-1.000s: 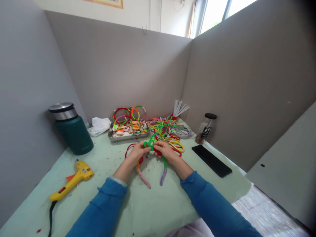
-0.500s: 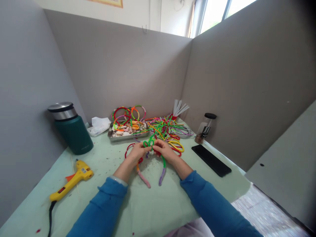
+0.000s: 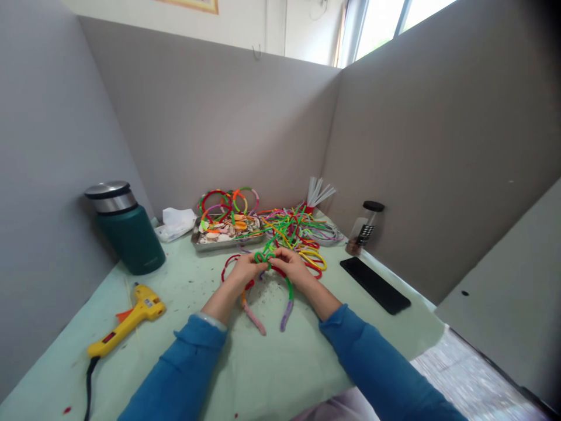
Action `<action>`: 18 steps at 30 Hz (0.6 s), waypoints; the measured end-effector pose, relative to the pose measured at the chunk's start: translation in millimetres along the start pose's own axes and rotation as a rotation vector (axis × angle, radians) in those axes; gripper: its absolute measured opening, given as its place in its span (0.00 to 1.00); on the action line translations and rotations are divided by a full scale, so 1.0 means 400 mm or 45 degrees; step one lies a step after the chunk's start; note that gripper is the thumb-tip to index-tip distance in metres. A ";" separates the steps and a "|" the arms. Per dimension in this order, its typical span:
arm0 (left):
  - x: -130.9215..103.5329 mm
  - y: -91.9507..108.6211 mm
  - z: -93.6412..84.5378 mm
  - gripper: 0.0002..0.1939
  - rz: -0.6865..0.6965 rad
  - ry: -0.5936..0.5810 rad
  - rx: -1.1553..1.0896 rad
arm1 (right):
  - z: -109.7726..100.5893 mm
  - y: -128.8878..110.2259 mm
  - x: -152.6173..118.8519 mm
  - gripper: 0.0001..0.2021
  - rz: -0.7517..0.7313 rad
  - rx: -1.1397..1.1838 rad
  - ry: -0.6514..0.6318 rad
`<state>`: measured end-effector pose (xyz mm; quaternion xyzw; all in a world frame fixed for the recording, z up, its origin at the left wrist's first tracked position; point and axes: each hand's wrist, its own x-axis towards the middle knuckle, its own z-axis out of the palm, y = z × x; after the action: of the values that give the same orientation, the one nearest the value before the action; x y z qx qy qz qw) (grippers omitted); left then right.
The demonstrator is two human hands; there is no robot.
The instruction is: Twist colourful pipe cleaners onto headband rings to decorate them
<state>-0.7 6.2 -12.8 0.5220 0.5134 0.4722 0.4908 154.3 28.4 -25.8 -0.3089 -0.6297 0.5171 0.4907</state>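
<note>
Pinching small green loops [image 3: 264, 257] between them, the left hand [image 3: 245, 270] and the right hand [image 3: 291, 266] meet over the middle of the pale green tabletop [image 3: 272, 374]. Thumb and fingers of each hand are closed on the loops, though some fingertips are hidden. Under the hands curves a multicoloured band [image 3: 289, 289], its pink end to the left and its purple end to the right, both pointing to the near side; whether the fingers also grip it, I cannot tell. Beyond, on the far side, lie a heap of fuzzy stems [image 3: 293, 225] and, left of it, a metal tray [image 3: 205, 247] of shells. A yellow glue gun [image 3: 146, 305] lies at the near left, by a green bottle [image 3: 131, 240]. At right, a black slab [image 3: 374, 285] lies near a black-lidded jar [image 3: 364, 231].
</note>
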 end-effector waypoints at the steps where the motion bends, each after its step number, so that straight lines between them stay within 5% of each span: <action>1: -0.001 0.001 0.000 0.09 -0.002 0.009 0.008 | -0.001 0.000 0.000 0.11 0.011 0.025 0.001; 11: -0.012 0.013 -0.003 0.15 -0.089 -0.171 -0.031 | -0.015 0.006 -0.001 0.13 0.145 -0.043 -0.051; 18: 0.000 -0.005 -0.012 0.16 -0.163 -0.102 -0.055 | -0.011 -0.003 -0.003 0.12 0.197 -0.035 -0.084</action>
<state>-5.5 6.3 -14.6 0.4957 0.5154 0.4297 0.5514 158.9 28.3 -25.0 -0.3462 -0.6269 0.5546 0.4238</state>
